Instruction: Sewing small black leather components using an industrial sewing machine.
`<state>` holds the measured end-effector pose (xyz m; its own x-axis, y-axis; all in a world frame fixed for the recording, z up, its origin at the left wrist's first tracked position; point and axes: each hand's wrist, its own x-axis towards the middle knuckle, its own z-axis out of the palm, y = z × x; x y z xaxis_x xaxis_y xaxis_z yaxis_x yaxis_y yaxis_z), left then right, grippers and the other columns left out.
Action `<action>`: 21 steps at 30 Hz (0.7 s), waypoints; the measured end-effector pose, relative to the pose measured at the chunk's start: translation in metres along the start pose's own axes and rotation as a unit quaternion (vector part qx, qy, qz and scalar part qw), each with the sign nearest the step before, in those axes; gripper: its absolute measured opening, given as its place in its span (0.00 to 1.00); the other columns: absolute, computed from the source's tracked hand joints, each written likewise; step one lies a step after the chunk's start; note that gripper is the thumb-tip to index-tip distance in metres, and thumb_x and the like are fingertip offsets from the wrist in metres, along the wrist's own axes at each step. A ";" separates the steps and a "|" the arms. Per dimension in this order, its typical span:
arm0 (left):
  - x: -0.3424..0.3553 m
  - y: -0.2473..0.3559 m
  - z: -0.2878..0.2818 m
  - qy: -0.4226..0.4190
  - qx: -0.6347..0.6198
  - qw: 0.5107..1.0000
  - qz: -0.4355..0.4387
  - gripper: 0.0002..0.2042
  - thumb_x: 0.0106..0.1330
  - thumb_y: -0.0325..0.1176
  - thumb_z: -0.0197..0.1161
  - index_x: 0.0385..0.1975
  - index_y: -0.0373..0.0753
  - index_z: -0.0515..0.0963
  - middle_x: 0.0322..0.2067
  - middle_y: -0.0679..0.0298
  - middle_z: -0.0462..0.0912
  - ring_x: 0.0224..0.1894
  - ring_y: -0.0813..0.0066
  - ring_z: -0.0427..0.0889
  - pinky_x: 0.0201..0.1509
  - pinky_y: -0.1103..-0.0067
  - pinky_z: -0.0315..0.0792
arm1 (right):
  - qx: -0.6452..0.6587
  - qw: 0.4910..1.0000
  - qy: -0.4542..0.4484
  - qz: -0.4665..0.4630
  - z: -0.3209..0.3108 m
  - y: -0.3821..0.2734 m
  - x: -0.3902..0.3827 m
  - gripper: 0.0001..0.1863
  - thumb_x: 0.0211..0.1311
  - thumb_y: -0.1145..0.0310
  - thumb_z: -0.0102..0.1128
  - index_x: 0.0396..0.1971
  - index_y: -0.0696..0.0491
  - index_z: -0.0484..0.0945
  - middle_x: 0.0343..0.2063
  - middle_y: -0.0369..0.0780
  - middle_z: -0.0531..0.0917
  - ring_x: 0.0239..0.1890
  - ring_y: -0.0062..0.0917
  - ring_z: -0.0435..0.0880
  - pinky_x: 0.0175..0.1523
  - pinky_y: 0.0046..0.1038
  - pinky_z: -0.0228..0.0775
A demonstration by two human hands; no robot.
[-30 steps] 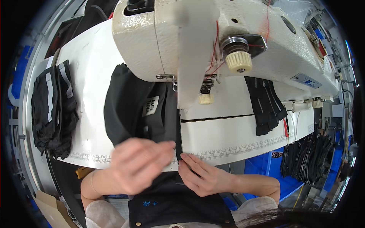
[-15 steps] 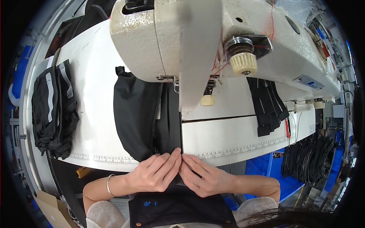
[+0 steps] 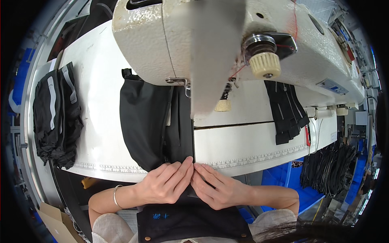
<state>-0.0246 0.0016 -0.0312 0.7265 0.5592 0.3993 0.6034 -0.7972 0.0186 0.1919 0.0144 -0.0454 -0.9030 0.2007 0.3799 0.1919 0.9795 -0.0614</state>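
A piece of black fabric lies partly under the white sewing machine, with a dark zipper along its right edge. My left hand pinches the near end of the fabric at the zipper, by the table's front edge. Fingertip to fingertip with it, my right hand closes on the zipper's near end from the right. The needle area is hidden behind a blurred grey upright part of the machine.
Folded black pieces with pale strips are stacked at the left. Black zippers lie on the right beside a red-handled tool. A ruler strip lines the table's front edge. Blue bins and hanging black zippers are at the lower right.
The view has shifted slightly, so the machine appears a little larger and higher. Both hands keep their grip, and the fabric shows no clear movement.
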 end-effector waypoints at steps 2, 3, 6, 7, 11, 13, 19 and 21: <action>0.000 0.000 0.001 -0.001 0.001 1.000 0.001 0.14 0.46 0.27 0.58 0.33 0.25 0.79 0.39 0.49 0.80 0.31 0.71 0.75 0.31 0.83 0.71 | 0.000 1.000 0.001 0.001 0.000 0.000 0.000 0.15 0.51 0.66 0.54 0.34 0.62 0.77 0.41 0.49 0.76 0.50 0.44 0.77 0.59 0.40 0.69; -0.001 0.000 0.002 -0.003 0.003 1.000 0.001 0.15 0.46 0.27 0.58 0.33 0.25 0.79 0.39 0.49 0.80 0.31 0.71 0.75 0.31 0.83 0.71 | 0.001 1.000 0.001 0.002 0.000 0.000 0.000 0.15 0.51 0.66 0.54 0.34 0.63 0.77 0.41 0.49 0.76 0.50 0.44 0.77 0.59 0.40 0.69; -0.001 0.001 0.001 -0.008 -0.019 0.999 -0.025 0.15 0.43 0.26 0.59 0.33 0.27 0.79 0.41 0.51 0.80 0.32 0.71 0.77 0.31 0.83 0.71 | 0.002 1.000 -0.004 0.004 0.000 0.000 0.001 0.16 0.51 0.67 0.53 0.34 0.63 0.77 0.41 0.49 0.76 0.50 0.45 0.77 0.59 0.40 0.69; -0.002 0.001 0.002 -0.007 -0.018 0.999 -0.026 0.15 0.43 0.26 0.59 0.33 0.27 0.79 0.41 0.51 0.80 0.32 0.71 0.77 0.31 0.83 0.71 | 0.003 1.000 -0.008 0.005 -0.001 0.000 0.001 0.16 0.51 0.67 0.53 0.34 0.64 0.77 0.41 0.49 0.76 0.50 0.45 0.77 0.59 0.40 0.69; -0.003 -0.001 0.005 0.004 -0.048 0.998 -0.035 0.17 0.41 0.27 0.60 0.33 0.27 0.79 0.40 0.52 0.80 0.32 0.72 0.76 0.31 0.82 0.72 | -0.003 0.999 -0.032 0.014 -0.009 -0.002 0.007 0.17 0.51 0.67 0.52 0.35 0.65 0.77 0.41 0.50 0.76 0.51 0.45 0.76 0.59 0.40 0.68; 0.001 -0.007 0.007 0.003 -0.061 0.997 -0.038 0.18 0.40 0.27 0.60 0.34 0.27 0.79 0.41 0.53 0.80 0.32 0.72 0.76 0.31 0.82 0.72 | -0.010 0.998 -0.063 0.022 -0.011 0.001 0.009 0.18 0.51 0.67 0.51 0.36 0.65 0.77 0.42 0.50 0.76 0.51 0.44 0.76 0.60 0.41 0.68; 0.020 -0.044 0.012 0.028 -0.081 0.995 -0.051 0.17 0.40 0.27 0.59 0.33 0.27 0.77 0.39 0.51 0.78 0.32 0.69 0.75 0.30 0.80 0.73 | -0.126 0.991 -0.053 -0.013 -0.005 0.039 0.025 0.17 0.50 0.67 0.52 0.35 0.64 0.77 0.43 0.52 0.76 0.51 0.43 0.77 0.61 0.41 0.66; 0.021 -0.056 0.017 0.033 -0.091 0.993 -0.060 0.18 0.39 0.26 0.60 0.33 0.26 0.77 0.40 0.51 0.78 0.32 0.69 0.74 0.30 0.80 0.73 | -0.044 0.998 -0.042 0.032 0.005 0.049 0.028 0.15 0.48 0.67 0.53 0.32 0.62 0.77 0.42 0.51 0.77 0.50 0.42 0.77 0.59 0.40 0.68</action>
<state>-0.0372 0.0618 -0.0391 0.6263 0.6408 0.4440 0.6100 -0.7575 0.2328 0.1743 0.0681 -0.0428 -0.9165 0.2664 0.2984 0.2791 0.9603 0.0002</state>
